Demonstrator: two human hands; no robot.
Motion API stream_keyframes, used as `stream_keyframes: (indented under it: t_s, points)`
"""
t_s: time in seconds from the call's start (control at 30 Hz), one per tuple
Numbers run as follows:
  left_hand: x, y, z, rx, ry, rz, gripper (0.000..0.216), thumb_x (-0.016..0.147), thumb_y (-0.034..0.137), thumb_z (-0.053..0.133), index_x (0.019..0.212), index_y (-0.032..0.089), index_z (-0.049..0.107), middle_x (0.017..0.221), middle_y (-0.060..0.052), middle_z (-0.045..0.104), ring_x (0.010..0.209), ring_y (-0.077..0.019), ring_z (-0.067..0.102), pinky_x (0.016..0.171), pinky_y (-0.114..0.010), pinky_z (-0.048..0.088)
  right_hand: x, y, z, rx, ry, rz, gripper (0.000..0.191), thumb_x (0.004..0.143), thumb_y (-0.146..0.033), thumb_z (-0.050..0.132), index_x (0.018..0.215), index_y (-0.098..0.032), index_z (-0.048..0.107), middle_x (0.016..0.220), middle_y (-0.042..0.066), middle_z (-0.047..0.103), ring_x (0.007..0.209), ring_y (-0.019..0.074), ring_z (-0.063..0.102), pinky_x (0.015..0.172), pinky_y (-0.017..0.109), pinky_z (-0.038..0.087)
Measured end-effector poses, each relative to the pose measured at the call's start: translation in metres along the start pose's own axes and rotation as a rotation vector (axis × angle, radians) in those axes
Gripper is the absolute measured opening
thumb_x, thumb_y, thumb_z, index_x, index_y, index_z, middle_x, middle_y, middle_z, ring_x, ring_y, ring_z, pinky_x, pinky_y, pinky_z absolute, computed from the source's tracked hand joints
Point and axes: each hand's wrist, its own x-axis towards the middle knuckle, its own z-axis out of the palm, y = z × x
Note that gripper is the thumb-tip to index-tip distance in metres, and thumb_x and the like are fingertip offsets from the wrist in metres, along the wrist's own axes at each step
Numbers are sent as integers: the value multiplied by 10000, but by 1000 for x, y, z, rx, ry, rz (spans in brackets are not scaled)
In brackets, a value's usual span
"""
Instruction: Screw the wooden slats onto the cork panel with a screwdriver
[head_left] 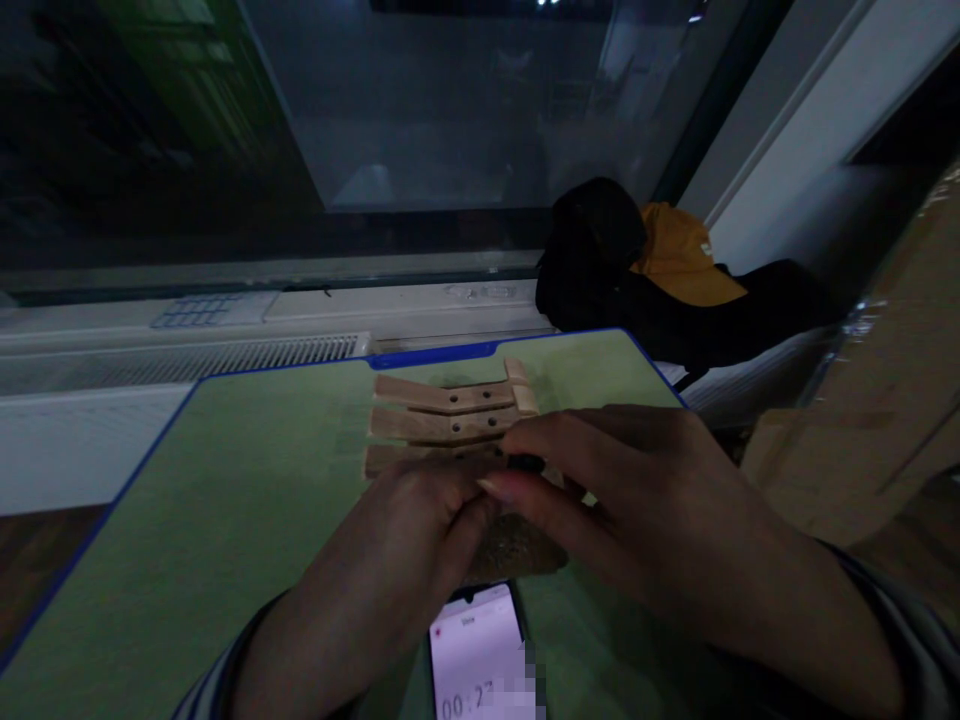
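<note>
Wooden slats (416,424) behind curled left hand (409,535), hold unclear, phone (476,655), right (645,505) pinching black bit (526,463)

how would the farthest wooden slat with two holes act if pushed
The slat is probably stiff, since it looks like wood, and likely light, being slim. Its angular, bent outline suggests sliding rather than rolling.
</note>
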Motion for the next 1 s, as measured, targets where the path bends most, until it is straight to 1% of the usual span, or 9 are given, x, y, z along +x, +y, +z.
stream_keyframes:
  t_s: [0.17, 0.33, 0.47, 0.57, 0.67, 0.77, 0.87, 0.97, 1.0]
  points:
    - [-5, 3, -21, 98, 66, 4, 246, 828, 277, 545, 1054, 292, 642, 960, 27, 719, 812, -161, 680, 775, -243, 519, 1, 2, 0, 0, -11, 3, 218, 900, -388, 476, 1003, -213, 555, 860, -7, 692, 716, 154, 648, 611, 270, 465]
    - [-16, -3, -42, 241, 306, -3, 247, 808, 434, 559, 1010, 343, 670, 913, 57, 732, 731, -160, 699, 679, -197, 540, -2, 2, -7, -16, 39, 43, 177, 890, -333, 507, 1030, -237, 555, 854, -32, 684, 685, 128, 647, 581, 228, 467]
    - [-20, -9, -47, 294, 375, -4, 228, 804, 464, 556, 968, 368, 681, 847, 75, 737, 666, -150, 699, 612, -174, 540, -4, 4, -24, 9, 196, 163, 195, 879, -304, 522, 1066, -259, 555, 870, -36, 674, 690, 118, 645, 615, 204, 488]
    - [-20, -10, -48, 353, 407, -43, 229, 773, 498, 576, 908, 353, 692, 785, 66, 736, 638, -153, 692, 598, -179, 539, -4, 9, -32, 1, 219, 205, 203, 899, -276, 472, 1082, -255, 559, 869, -16, 666, 696, 125, 643, 609, 211, 497]
    - [-24, -10, -47, 387, 416, -60, 242, 768, 517, 568, 843, 321, 687, 756, 56, 729, 600, -144, 677, 594, -178, 536, -9, 17, -27, 31, 170, 196, 228, 910, -256, 421, 1094, -245, 556, 934, 13, 660, 753, 148, 651, 670, 258, 521]
    - [-37, -13, -40, 371, 494, -85, 215, 791, 477, 559, 836, 300, 672, 747, 49, 717, 638, -136, 677, 539, -151, 520, -24, 25, -13, 107, 75, 200, 269, 919, -221, 383, 1153, -279, 502, 1014, 9, 646, 864, 153, 644, 763, 279, 520]
    - [-59, -23, -26, 354, 641, -176, 212, 789, 454, 574, 883, 278, 647, 798, 32, 703, 663, -127, 664, 433, -128, 477, -43, 31, 4, 138, -19, 253, 253, 921, -246, 404, 1154, -266, 499, 1053, 23, 635, 932, 156, 625, 809, 278, 511]
    - [-74, -34, -8, 292, 665, -292, 252, 785, 459, 575, 912, 253, 646, 722, 14, 670, 580, -123, 624, 356, -136, 426, -56, 35, 20, 170, -103, 280, 290, 927, -277, 403, 1212, -266, 457, 1160, 48, 589, 1036, 173, 583, 865, 307, 496]
    - [-76, -37, -1, 263, 647, -297, 274, 781, 460, 579, 936, 244, 645, 730, 6, 667, 587, -127, 619, 399, -149, 458, -58, 36, 26, 185, -109, 292, 309, 930, -285, 395, 1237, -266, 430, 1182, 55, 574, 1050, 177, 574, 874, 322, 494]
